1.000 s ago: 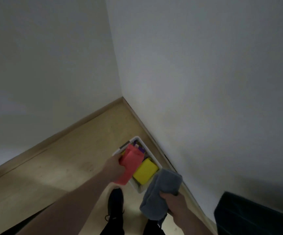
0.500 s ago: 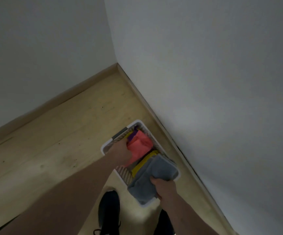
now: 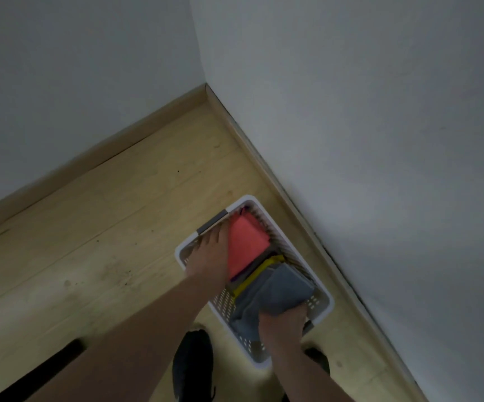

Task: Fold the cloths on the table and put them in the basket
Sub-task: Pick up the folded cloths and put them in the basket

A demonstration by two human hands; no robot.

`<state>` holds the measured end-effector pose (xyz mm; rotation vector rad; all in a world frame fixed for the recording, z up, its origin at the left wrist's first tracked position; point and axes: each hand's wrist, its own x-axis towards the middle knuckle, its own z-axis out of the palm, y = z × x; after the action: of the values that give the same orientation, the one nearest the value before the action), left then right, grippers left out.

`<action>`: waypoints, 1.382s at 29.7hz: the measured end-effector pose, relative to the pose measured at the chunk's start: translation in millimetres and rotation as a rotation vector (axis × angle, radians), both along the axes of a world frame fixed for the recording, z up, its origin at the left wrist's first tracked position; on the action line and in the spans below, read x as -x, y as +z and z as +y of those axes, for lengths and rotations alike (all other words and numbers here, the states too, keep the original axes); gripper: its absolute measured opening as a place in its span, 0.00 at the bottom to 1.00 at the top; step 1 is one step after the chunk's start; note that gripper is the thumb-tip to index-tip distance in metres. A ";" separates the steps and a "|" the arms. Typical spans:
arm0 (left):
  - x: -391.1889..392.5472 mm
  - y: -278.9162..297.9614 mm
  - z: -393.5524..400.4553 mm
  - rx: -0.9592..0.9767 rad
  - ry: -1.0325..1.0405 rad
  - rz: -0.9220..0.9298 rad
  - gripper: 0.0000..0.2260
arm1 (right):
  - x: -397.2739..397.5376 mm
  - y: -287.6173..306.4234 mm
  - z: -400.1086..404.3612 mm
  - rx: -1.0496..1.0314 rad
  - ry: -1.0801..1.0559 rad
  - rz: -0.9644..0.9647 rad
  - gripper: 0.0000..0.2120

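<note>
A white perforated basket [image 3: 323, 310] stands on the wooden floor close to the wall. Inside its far half lies a folded red cloth [image 3: 248, 243], and my left hand [image 3: 210, 256] holds its near left edge with fingers stretched along it. A folded grey cloth [image 3: 284, 291] fills the near half, gripped at its near end by my right hand [image 3: 282, 326]. A yellow cloth [image 3: 252, 278] and a sliver of purple cloth show between and under them.
The basket sits beside a skirting board [image 3: 301, 219] where two white walls meet in a corner. My dark shoes [image 3: 192, 364] stand on the floor just before the basket. Bare wooden floor [image 3: 89, 242] stretches to the left.
Both hands have gone down into the basket. The red cloth now lies flat in the far half and the grey cloth has sunk into the near half, over the yellow one.
</note>
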<state>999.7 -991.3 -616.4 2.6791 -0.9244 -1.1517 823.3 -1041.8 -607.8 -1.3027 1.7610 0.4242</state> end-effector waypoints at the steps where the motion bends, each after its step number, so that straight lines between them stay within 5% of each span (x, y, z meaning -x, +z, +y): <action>1: 4.7 5.1 2.4 0.005 -0.058 -0.031 0.39 | -1.1 9.6 4.6 0.025 0.060 0.003 0.44; 5: 19.5 15.0 10.7 0.003 -0.268 -0.021 0.24 | 9.4 28.4 10.9 0.064 0.440 0.032 0.45; 8: 20.8 9.4 15.8 -0.099 -0.352 0.047 0.25 | 18.4 19.4 2.3 -0.009 0.780 0.014 0.45; 11: 17.0 10.3 16.3 -0.155 -0.439 0.066 0.30 | 23.9 3.3 -5.8 -0.066 0.839 0.023 0.45; 17: 17.0 68.4 19.2 -0.097 -0.420 0.054 0.28 | 8.1 72.1 -32.8 -0.193 0.814 0.002 0.36; 28: 22.4 326.6 58.9 -0.002 -0.300 0.115 0.31 | -18.7 317.2 -33.2 -0.183 1.023 -0.115 0.32; 32: 39.7 446.2 94.9 0.073 -0.118 0.123 0.30 | -14.6 442.0 -20.2 -0.103 1.008 -0.197 0.31; 41: 133.0 614.9 155.6 0.146 0.202 0.056 0.28 | 60.3 593.7 16.6 -0.025 1.020 -0.350 0.32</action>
<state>866.7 -835.6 -1.5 2.5411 -0.6820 -1.0663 763.1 -1025.2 -14.1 -2.0498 0.6983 0.7048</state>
